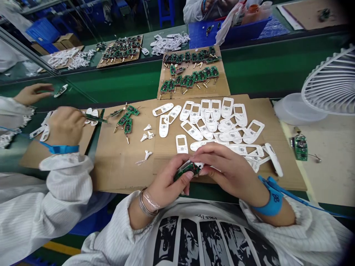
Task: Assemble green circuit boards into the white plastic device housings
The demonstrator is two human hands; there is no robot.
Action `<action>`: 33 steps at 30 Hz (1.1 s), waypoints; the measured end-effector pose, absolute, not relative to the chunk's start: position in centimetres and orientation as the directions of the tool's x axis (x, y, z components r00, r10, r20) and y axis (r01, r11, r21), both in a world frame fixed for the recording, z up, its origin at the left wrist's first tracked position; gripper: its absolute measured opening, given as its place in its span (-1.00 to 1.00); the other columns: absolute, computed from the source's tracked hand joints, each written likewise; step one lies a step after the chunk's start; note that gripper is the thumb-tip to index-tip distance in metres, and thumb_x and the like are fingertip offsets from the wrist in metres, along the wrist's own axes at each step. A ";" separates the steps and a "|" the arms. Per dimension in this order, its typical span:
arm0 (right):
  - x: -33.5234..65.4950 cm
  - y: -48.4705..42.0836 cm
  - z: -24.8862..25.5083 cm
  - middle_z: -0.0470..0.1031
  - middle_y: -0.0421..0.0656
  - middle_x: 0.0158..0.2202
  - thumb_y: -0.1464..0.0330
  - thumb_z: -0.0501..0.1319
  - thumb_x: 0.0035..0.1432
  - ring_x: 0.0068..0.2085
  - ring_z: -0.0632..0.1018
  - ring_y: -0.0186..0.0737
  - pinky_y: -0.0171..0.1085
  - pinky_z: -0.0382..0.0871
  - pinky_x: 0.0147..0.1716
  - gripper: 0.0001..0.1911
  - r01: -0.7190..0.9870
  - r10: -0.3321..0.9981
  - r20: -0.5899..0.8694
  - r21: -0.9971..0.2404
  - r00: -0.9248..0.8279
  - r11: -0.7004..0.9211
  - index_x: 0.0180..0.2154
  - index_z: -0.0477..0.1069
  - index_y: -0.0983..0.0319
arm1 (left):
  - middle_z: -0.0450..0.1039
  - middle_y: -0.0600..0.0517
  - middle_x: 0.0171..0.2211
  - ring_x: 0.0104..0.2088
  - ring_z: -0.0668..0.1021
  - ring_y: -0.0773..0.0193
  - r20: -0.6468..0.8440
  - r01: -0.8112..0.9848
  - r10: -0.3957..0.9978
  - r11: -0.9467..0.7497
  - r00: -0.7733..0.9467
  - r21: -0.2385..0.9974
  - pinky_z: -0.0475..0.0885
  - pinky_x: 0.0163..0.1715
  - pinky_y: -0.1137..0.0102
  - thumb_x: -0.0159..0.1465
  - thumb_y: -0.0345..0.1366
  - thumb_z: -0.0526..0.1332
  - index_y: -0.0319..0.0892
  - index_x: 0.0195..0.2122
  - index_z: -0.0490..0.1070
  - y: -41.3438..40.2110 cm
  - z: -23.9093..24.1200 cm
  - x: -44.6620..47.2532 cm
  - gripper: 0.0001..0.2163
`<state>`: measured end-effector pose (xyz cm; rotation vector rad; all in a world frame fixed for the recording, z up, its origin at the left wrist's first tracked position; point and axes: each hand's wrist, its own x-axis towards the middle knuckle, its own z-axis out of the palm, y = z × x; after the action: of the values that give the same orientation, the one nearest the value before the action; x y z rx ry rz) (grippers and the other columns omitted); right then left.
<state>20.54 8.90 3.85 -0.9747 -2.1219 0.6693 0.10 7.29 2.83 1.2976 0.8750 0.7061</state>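
Note:
My left hand grips a green circuit board just above the near edge of the cardboard. At the board's right end my right hand has its fingers closed around a small white plastic piece, partly hidden by the fingers. Beyond my hands lie many white plastic housings with rectangular windows, some overlapping. To the left are several small white funnel-shaped pieces and a few loose circuit boards with metal probe tips.
A co-worker's hand with a blue wrist strap holds a board at left. A cardboard sheet carries rows of boards at the back. On the right stand a white fan and another circuit board. A blue cord trails from my right wrist.

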 end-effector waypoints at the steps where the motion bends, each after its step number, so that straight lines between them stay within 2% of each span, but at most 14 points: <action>1: 20.5 8.9 3.8 0.45 -0.08 -0.08 0.51 0.12 0.24 -0.08 0.53 -0.19 -0.25 0.52 -0.17 -0.65 0.447 0.788 0.380 -0.667 -0.485 0.597 0.02 0.40 0.09 | 0.35 0.04 -0.30 -0.60 0.42 0.48 -0.161 0.045 0.847 0.160 0.507 0.986 0.38 -0.60 0.52 0.36 -0.16 0.10 -0.11 0.04 0.26 7.3 3.0 0.1 -0.73; 5: 20.5 8.8 3.7 0.43 -0.11 -0.09 0.51 0.13 0.25 -0.19 0.54 -0.27 -0.32 0.51 -0.26 -0.62 0.451 0.762 0.404 -0.630 -0.505 0.633 0.05 0.39 0.05 | 0.31 0.08 -0.34 -0.66 0.37 0.54 -0.176 0.049 0.854 0.175 0.489 0.983 0.30 -0.68 0.57 0.37 -0.17 0.08 -0.11 0.03 0.26 6.9 2.8 0.3 -0.74; 8: 20.4 8.6 3.9 0.35 -0.10 -0.10 0.53 0.11 0.25 -0.23 0.50 -0.33 -0.36 0.49 -0.28 -0.59 0.412 0.755 0.423 -0.651 -0.501 0.638 0.07 0.38 0.07 | 0.32 0.05 -0.26 -0.64 0.40 0.54 -0.090 -0.040 0.884 0.122 0.458 0.992 0.32 -0.66 0.56 0.38 -0.22 0.06 -0.06 0.07 0.23 6.5 2.0 0.6 -0.74; 9: 20.4 8.5 4.0 0.33 -0.11 -0.12 0.54 0.09 0.26 -0.23 0.49 -0.34 -0.37 0.48 -0.28 -0.58 0.394 0.760 0.428 -0.669 -0.488 0.630 0.07 0.39 0.07 | 0.32 0.01 -0.19 -0.60 0.44 0.52 -0.032 -0.071 0.892 0.072 0.452 0.995 0.37 -0.61 0.53 0.38 -0.24 0.06 -0.03 0.09 0.22 6.4 1.8 0.6 -0.74; 11: 20.2 8.1 4.2 0.32 -0.13 -0.16 0.53 0.11 0.26 -0.21 0.48 -0.33 -0.36 0.48 -0.27 -0.60 0.356 0.798 0.430 -0.731 -0.422 0.582 0.06 0.40 0.05 | 0.29 -0.04 -0.07 -0.43 0.53 0.41 0.131 -0.081 0.890 -0.106 0.436 0.991 0.48 -0.39 0.41 0.36 -0.31 0.08 -0.03 0.09 0.24 6.6 1.5 0.7 -0.73; 13: 19.9 7.8 4.2 0.36 -0.15 -0.18 0.47 0.20 0.22 -0.20 0.50 -0.28 -0.31 0.50 -0.24 -0.63 0.295 0.867 0.389 -0.828 -0.311 0.477 0.05 0.37 0.06 | 0.31 -0.07 -0.05 -0.18 0.51 0.24 0.292 -0.025 0.861 -0.310 0.416 0.950 0.44 -0.13 0.27 0.32 -0.37 0.12 -0.08 0.05 0.30 6.8 1.7 0.7 -0.72; 15: 19.5 7.4 4.2 0.42 -0.14 -0.17 0.38 0.28 0.17 -0.18 0.52 -0.23 -0.25 0.51 -0.22 -0.65 0.246 0.919 0.317 -0.895 -0.234 0.371 0.01 0.36 0.09 | 0.35 -0.09 -0.11 -0.05 0.43 0.15 0.382 0.038 0.833 -0.431 0.400 0.901 0.38 -0.04 0.22 0.29 -0.39 0.13 -0.12 0.03 0.33 7.1 2.1 0.7 -0.73; 17: 19.2 7.0 4.2 0.47 -0.13 -0.19 0.34 0.29 0.16 -0.19 0.55 -0.21 -0.23 0.51 -0.22 -0.75 0.263 0.932 0.291 -0.902 -0.215 0.342 -0.09 0.40 0.12 | 0.35 -0.11 -0.13 -0.05 0.40 0.12 0.417 0.067 0.827 -0.474 0.377 0.878 0.37 -0.07 0.21 0.29 -0.34 0.12 -0.13 0.02 0.33 7.1 2.4 0.8 -0.73; 19: 18.9 6.7 4.3 0.52 -0.13 -0.23 0.30 0.29 0.17 -0.19 0.56 -0.19 -0.23 0.51 -0.23 -0.84 0.313 0.924 0.319 -0.873 -0.212 0.373 -0.18 0.44 0.13 | 0.35 -0.12 -0.15 -0.08 0.40 0.09 0.457 0.071 0.827 -0.504 0.328 0.861 0.39 -0.13 0.20 0.28 -0.19 0.16 -0.14 -0.01 0.35 7.0 2.4 1.0 -0.71; 21: 18.5 6.4 4.6 0.54 -0.13 -0.26 0.27 0.30 0.15 -0.22 0.57 -0.21 -0.24 0.51 -0.26 -0.84 0.328 0.915 0.354 -0.856 -0.194 0.401 -0.20 0.45 0.13 | 0.34 -0.10 -0.19 -0.13 0.41 0.11 0.512 0.046 0.822 -0.538 0.248 0.842 0.41 -0.21 0.24 0.26 -0.11 0.18 -0.13 -0.07 0.39 7.0 2.0 1.5 -0.71; 26: 17.8 6.0 5.2 0.54 -0.13 -0.29 0.24 0.29 0.17 -0.23 0.57 -0.20 -0.24 0.51 -0.29 -0.85 0.273 0.906 0.394 -0.864 -0.155 0.423 -0.25 0.46 0.15 | 0.30 -0.05 -0.20 -0.17 0.43 0.16 0.541 -0.036 0.833 -0.541 0.115 0.840 0.44 -0.27 0.27 0.30 -0.17 0.16 -0.06 -0.15 0.41 6.9 0.8 2.5 -0.84; 30: 17.6 5.7 5.9 0.50 -0.15 -0.38 0.32 0.27 0.18 -0.33 0.54 -0.25 -0.28 0.48 -0.38 -0.88 0.296 0.890 0.421 -0.840 -0.174 0.455 -0.39 0.41 0.19 | 0.29 -0.03 -0.24 -0.23 0.43 0.22 0.548 -0.075 0.824 -0.543 0.144 0.836 0.43 -0.33 0.34 0.32 -0.15 0.12 -0.05 -0.15 0.39 6.4 0.7 2.7 -0.84; 33: 17.7 6.0 6.0 0.48 -0.16 -0.43 0.33 0.28 0.18 -0.37 0.52 -0.27 -0.30 0.46 -0.41 -0.85 0.319 0.876 0.446 -0.816 -0.185 0.483 -0.42 0.39 0.20 | 0.29 -0.05 -0.21 -0.23 0.44 0.24 0.537 -0.097 0.823 -0.529 0.186 0.843 0.43 -0.31 0.35 0.33 -0.18 0.10 -0.09 -0.11 0.37 6.3 0.8 2.7 -0.82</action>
<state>17.67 6.02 6.00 -1.0203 -1.7394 0.7041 2.70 6.28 0.82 1.6656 0.6966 1.4555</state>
